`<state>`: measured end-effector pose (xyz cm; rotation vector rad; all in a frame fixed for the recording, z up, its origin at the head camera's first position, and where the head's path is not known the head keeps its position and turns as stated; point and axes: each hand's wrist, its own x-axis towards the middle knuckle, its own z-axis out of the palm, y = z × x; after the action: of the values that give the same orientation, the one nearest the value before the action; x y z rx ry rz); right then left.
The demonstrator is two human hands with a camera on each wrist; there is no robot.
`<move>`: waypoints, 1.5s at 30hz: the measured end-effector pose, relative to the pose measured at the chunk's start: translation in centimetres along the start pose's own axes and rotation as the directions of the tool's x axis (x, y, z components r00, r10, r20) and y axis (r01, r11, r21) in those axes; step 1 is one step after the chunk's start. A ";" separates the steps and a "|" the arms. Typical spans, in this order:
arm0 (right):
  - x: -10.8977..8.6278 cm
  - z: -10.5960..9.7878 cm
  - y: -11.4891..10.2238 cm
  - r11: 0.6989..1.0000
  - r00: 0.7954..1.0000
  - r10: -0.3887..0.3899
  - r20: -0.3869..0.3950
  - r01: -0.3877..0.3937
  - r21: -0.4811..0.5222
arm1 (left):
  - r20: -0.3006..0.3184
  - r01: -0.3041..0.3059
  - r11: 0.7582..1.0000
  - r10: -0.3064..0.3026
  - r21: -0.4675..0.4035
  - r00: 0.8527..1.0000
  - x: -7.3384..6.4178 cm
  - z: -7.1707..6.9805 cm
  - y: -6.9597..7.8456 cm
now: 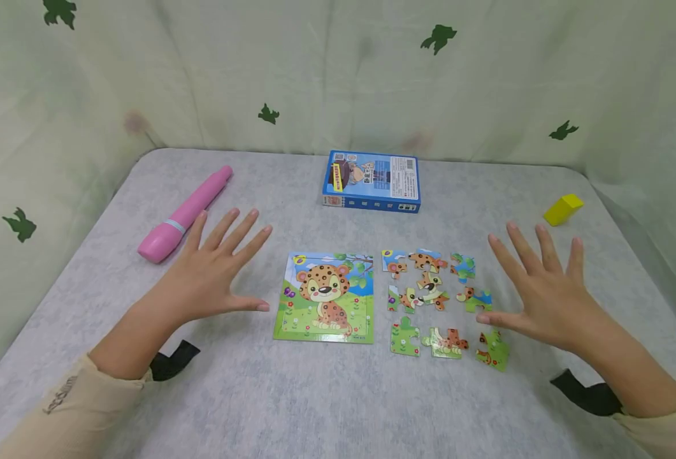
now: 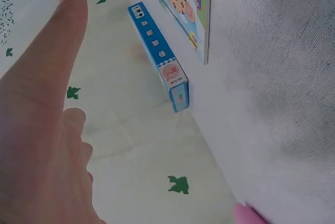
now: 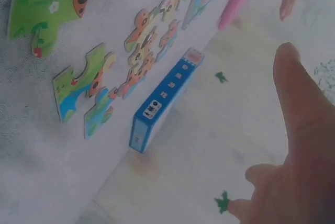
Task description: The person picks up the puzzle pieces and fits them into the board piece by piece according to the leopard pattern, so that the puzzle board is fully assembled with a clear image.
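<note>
Both hands are spread above the table with straight fingers and hold nothing. My left hand [image 1: 208, 277] is between a pink wand-shaped object [image 1: 185, 213] and a square picture board [image 1: 323, 298] of a cartoon leopard cub. To the right of the board lie several loose jigsaw pieces [image 1: 445, 342] in rough rows, some touching and others apart. Beside their right edge is my right hand [image 1: 550, 299], its thumb over or near a piece [image 1: 492, 350] at the lower right. In the right wrist view, several jigsaw pieces [image 3: 78, 85] show up close.
A blue box [image 1: 371, 182] with printed labels lies at the back middle of the table [image 1: 315, 401]. A yellow block [image 1: 563, 209] is at the back right. Behind the table hangs a pale curtain [image 1: 229, 70] with green bird-like shapes.
</note>
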<state>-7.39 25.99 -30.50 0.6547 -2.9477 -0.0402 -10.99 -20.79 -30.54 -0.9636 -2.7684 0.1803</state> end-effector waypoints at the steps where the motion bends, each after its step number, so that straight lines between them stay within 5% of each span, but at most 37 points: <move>1: 0.1 -0.1 0.0 1.000 1.000 -0.013 -0.014 0.013 0.007 | -0.008 -0.003 1.000 0.003 -0.005 1.000 -0.1 0.0 -0.1; 8: 2.3 -0.6 -0.3 0.957 0.965 -0.159 -0.209 0.203 0.207 | -0.117 -0.060 0.991 0.045 -0.121 0.992 -0.3 1.1 -0.4; 16: 5.6 -0.2 -2.6 0.790 0.968 -0.095 -0.232 0.215 0.574 | -0.245 -0.126 0.939 0.047 -0.319 0.968 0.2 3.7 0.6; 21: 7.5 1.6 -3.9 0.700 0.968 -0.036 -0.250 0.203 0.684 | -0.168 -0.058 0.889 -0.022 -0.454 0.985 0.5 4.7 1.7; 28: 9.1 4.9 -4.3 0.604 0.986 -0.016 -0.165 0.141 0.784 | 0.091 0.124 0.766 -0.085 -0.630 0.992 0.6 5.8 2.5; 32: 9.5 6.6 -4.0 0.585 1.000 -0.021 -0.020 0.029 0.810 | 0.214 0.202 0.693 -0.071 -0.692 0.974 0.3 6.5 2.3; 35: 9.7 6.9 -4.0 0.568 0.996 -0.033 0.087 -0.053 0.821 | 0.227 0.200 0.661 -0.046 -0.724 0.973 0.2 7.0 2.0; 38: 9.8 7.5 -3.9 0.580 0.989 -0.053 0.136 -0.080 0.811 | 0.204 0.169 0.653 -0.022 -0.738 0.979 0.1 7.7 1.6; 45: 10.3 8.8 -3.6 0.671 0.987 -0.108 0.120 -0.016 0.741 | 0.163 0.132 0.649 -0.011 -0.749 0.986 0.1 8.6 1.4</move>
<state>-16.24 18.36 -38.21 0.8281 -3.0119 1.2289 -12.22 -20.09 -39.11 -1.0028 -3.0232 -1.0693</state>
